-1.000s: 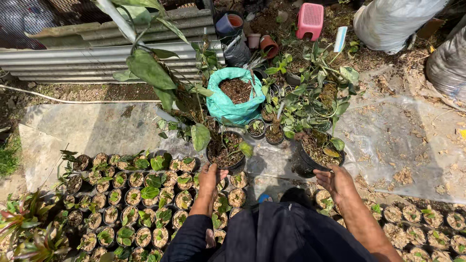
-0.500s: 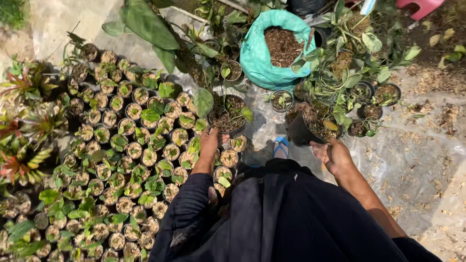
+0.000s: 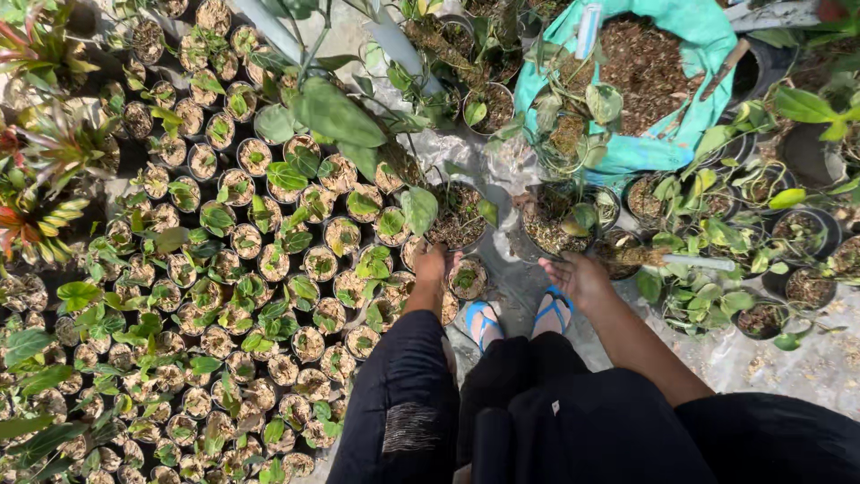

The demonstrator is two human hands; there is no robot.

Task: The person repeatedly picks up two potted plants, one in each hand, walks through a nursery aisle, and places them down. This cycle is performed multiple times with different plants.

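I look straight down at my legs in black trousers and my feet in blue sandals point(image 3: 518, 315). My left hand point(image 3: 431, 266) reaches down among small black seedling pots, its fingers at the rim of a pot with a green seedling point(image 3: 467, 278); whether it grips the pot is hidden. My right hand point(image 3: 578, 274) hangs open, palm up, holding nothing, just below a larger black pot of soil and leaves point(image 3: 568, 218). A dark pot with a broad-leaved plant point(image 3: 457, 216) stands just beyond my left hand.
Several rows of small potted seedlings point(image 3: 224, 296) cover the ground to the left. A teal bag of soil point(image 3: 647, 72) lies at the upper right, with leafy potted plants point(image 3: 717, 242) beside it. Red-green bromeliads point(image 3: 36, 179) stand at the far left. Grey plastic sheeting point(image 3: 797, 367) shows at the right.
The view has tilted further down and closer. My left hand has sunk lower among the small pots, and my right hand has stayed open near the larger pot.
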